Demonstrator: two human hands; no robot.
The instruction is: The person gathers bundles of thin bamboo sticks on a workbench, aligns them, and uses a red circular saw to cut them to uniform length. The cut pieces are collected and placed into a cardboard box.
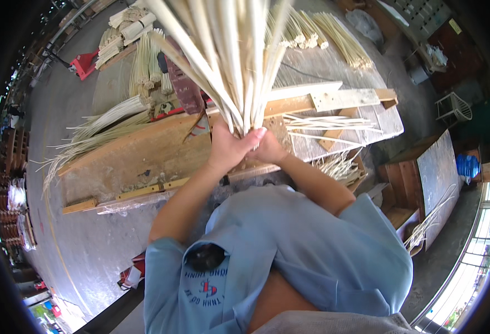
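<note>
An upright bundle of pale cane sticks [231, 67] rises in front of me and fans out toward its top. Around its lower end my left hand [229, 146] is closed, thumb stretched across the front. My right hand [268, 147] grips the same end from the other side, partly covered by the left. Just right of the hands, loose cane sticks [334, 123] lie along a wooden workbench [145, 158]. A dark red machine part [184, 83] stands behind the bench, left of the bundle.
Wooden rails [345, 100] edge the bench's right part. Long thin strands [103, 131] hang off its left end. More cane bundles [342, 42] rest on the far table. Below the right side sits a box of offcuts [342, 167]. A wooden cabinet [403, 183] stands to the right.
</note>
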